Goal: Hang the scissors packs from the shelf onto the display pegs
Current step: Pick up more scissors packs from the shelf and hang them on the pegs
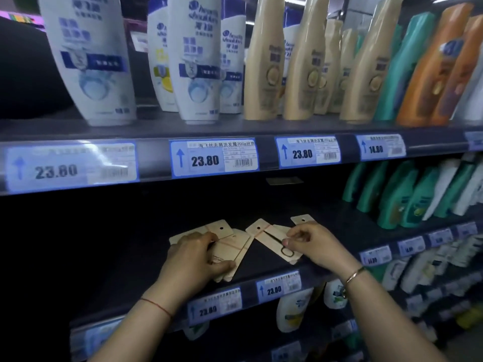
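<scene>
Two bundles of beige scissors packs lie on the dark middle shelf (125,262), each bound with a rubber band. My left hand (193,259) grips the left bundle (232,248), thumb under its near edge and fingers on top. My right hand (311,244) pinches the right bundle (269,237), whose top card shows small black scissors and a hang hole. One more card (303,219) sticks out behind my right hand. No display pegs are in view.
White, beige, green and orange shampoo bottles (198,61) stand on the shelf above, behind blue price tags (213,158). Green and white bottles (400,197) fill the right end of the middle shelf. More bottles sit on the lower shelves.
</scene>
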Motion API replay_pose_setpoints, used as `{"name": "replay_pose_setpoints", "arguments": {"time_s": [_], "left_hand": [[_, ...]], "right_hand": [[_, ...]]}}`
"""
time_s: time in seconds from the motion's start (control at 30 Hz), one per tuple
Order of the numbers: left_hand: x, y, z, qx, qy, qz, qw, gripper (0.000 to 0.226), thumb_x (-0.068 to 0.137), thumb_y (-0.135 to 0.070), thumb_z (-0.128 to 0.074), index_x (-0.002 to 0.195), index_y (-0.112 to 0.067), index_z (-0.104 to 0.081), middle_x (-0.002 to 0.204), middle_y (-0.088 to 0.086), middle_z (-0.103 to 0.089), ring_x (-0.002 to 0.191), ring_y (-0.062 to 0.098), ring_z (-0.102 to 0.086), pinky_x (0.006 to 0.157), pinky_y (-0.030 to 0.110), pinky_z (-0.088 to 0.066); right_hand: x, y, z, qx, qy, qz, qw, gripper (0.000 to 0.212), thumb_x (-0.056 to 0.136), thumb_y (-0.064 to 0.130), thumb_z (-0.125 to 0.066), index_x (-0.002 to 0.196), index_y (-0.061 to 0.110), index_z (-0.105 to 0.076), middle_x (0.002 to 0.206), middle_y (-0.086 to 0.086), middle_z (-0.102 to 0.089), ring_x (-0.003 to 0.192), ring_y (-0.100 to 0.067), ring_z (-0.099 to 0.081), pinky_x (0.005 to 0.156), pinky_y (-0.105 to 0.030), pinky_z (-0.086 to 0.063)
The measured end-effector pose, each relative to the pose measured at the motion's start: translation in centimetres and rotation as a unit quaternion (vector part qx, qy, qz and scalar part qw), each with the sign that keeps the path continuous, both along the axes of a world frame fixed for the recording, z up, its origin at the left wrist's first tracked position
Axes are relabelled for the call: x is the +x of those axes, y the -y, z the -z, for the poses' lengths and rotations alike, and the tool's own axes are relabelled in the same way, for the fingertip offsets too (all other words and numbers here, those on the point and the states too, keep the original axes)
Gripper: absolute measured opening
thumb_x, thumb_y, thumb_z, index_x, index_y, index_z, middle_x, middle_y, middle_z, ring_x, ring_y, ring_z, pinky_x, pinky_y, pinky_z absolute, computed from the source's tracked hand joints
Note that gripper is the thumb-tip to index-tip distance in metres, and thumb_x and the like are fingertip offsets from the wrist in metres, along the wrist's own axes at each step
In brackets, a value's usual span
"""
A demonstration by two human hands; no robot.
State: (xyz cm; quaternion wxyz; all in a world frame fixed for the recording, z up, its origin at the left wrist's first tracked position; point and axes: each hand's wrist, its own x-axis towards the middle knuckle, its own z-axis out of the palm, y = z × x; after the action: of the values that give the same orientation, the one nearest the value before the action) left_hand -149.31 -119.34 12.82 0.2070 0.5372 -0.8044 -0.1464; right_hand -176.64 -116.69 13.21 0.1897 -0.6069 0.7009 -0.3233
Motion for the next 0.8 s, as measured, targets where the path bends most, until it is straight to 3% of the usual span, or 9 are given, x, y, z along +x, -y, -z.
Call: {"name": "replay_pose_setpoints", "arguments": {"time_s": [0.13, 0.23, 0.33, 0.47, 0.67, 0.8], "left_hand": [[-0.2, 0.6, 0.5, 0.034, -0.030, 0.014, 0.999, 0.068, 0.070, -0.056, -0.068, 0.130, -0.027, -0.052, 0.124, -0.007, -0.055, 0.115, 0.013, -0.052, 0.098, 0.034, -0.046], [-0.3, 0.6, 0.7, 0.041, -0.045, 0.016, 0.998, 0.064, 0.072, -0.049, -0.069, 0.129, -0.027, -0.053, 0.122, -0.006, -0.055, 0.115, 0.012, -0.051, 0.097, 0.033, -0.047], [-0.2, 0.5, 0.8, 0.052, -0.073, 0.022, 0.996, 0.058, 0.070, -0.043, -0.070, 0.125, -0.029, -0.055, 0.118, -0.009, -0.057, 0.113, 0.011, -0.052, 0.095, 0.031, -0.048], [0.1, 0.2, 1.0, 0.061, -0.107, 0.029, 0.992, 0.046, 0.072, -0.039, -0.071, 0.116, -0.032, -0.060, 0.114, -0.012, -0.060, 0.109, 0.007, -0.055, 0.096, 0.031, -0.048], [0.3, 0.0, 1.0, 0.031, -0.100, 0.052, 0.993, 0.024, 0.086, -0.045, -0.048, 0.105, -0.036, -0.059, 0.094, -0.013, -0.067, 0.087, 0.004, -0.061, 0.079, 0.033, -0.053], [0.4, 0.2, 0.6, 0.028, -0.076, 0.083, 0.993, 0.029, 0.090, -0.052, -0.046, 0.110, -0.034, -0.055, 0.097, -0.009, -0.066, 0.088, 0.007, -0.061, 0.079, 0.033, -0.053]], "right_hand": [[-0.2, 0.7, 0.7, 0.024, -0.019, 0.029, 0.999, 0.042, 0.073, 0.037, -0.081, 0.106, 0.015, -0.068, 0.099, 0.009, -0.054, 0.097, -0.009, -0.055, 0.083, -0.019, -0.041], [-0.2, 1.2, 1.1, 0.044, -0.035, 0.028, 0.998, 0.053, 0.070, 0.039, -0.082, 0.113, 0.012, -0.066, 0.107, 0.002, -0.058, 0.096, -0.011, -0.055, 0.073, -0.016, -0.039], [0.1, 1.2, 0.9, 0.061, -0.015, 0.025, 0.998, 0.045, 0.072, 0.033, -0.082, 0.109, 0.014, -0.066, 0.100, 0.003, -0.061, 0.091, -0.013, -0.058, 0.072, -0.021, -0.040], [0.4, 1.1, 0.9, 0.039, 0.003, 0.019, 0.999, 0.020, 0.072, 0.027, -0.082, 0.085, 0.022, -0.067, 0.077, 0.011, -0.058, 0.068, -0.004, -0.053, 0.058, -0.018, -0.036], [0.6, 0.2, 1.2, 0.010, 0.032, 0.024, 0.999, 0.029, 0.080, 0.029, -0.076, 0.103, 0.021, -0.061, 0.098, 0.010, -0.065, 0.087, -0.006, -0.061, 0.065, -0.015, -0.040], [0.9, -0.1, 1.2, -0.001, 0.015, 0.031, 0.999, 0.028, 0.085, 0.029, -0.070, 0.107, 0.021, -0.055, 0.103, 0.011, -0.062, 0.093, -0.008, -0.058, 0.068, -0.007, -0.037]]}}
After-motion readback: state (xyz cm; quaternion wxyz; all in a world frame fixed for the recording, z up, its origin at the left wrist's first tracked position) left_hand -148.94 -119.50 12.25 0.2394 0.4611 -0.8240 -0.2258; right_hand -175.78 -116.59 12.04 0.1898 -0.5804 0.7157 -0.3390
